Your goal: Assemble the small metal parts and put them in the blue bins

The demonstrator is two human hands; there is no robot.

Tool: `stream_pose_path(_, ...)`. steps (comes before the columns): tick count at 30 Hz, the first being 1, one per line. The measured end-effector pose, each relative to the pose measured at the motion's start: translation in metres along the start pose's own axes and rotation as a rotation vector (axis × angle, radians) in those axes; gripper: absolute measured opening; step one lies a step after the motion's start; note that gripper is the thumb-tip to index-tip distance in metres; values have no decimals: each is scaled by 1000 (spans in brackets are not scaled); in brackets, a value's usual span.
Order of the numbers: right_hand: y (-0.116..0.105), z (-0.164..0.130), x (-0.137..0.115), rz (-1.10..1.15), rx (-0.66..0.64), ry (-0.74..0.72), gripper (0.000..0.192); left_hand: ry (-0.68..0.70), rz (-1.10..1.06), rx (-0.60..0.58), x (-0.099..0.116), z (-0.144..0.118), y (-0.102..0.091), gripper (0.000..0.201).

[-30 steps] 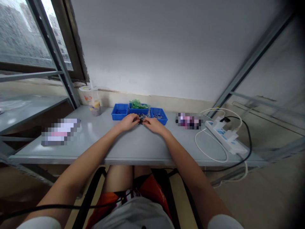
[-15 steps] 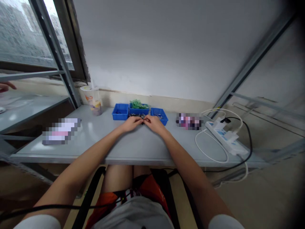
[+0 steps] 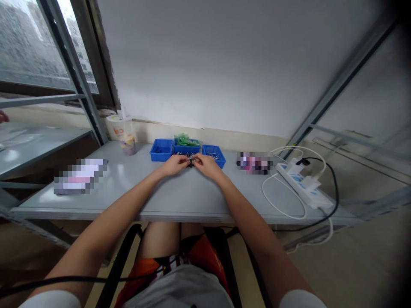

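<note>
Hands [image 3: 192,163] closer, near bins' [image 3: 187,150] edge

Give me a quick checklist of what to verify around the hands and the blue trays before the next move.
1. Both hands on the small dark part: left hand and right hand meet at the dark metal piece. Ok.
2. Grip on that piece: too small to judge. Cannot tell.
3. Blue trays within reach, just behind the hands. Ok.
4. Green parts sit in the middle tray. Ok.
5. Cup stands upright, off to the left, apart from the hands. Ok.
6. White cable of the power strip loops on the table right of the arms, not touching them. Ok.
</note>
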State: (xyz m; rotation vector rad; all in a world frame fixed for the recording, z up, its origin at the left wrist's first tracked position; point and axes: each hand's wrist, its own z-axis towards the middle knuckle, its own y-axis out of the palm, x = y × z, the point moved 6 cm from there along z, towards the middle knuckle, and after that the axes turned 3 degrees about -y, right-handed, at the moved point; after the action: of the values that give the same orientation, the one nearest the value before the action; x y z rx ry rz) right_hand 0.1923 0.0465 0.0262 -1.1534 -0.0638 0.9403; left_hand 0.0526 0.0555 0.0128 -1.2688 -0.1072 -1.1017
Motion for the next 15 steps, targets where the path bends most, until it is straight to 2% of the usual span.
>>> stream_pose_path(7, -2, -2, -2, -2, -41, -38, 14, 35, -14, -8, 2, 0, 1, 31)
stream_pose_path(15, -2, -1, -1, -1, -42, -18, 13, 8, -31, 46, 5, -1, -7, 29)
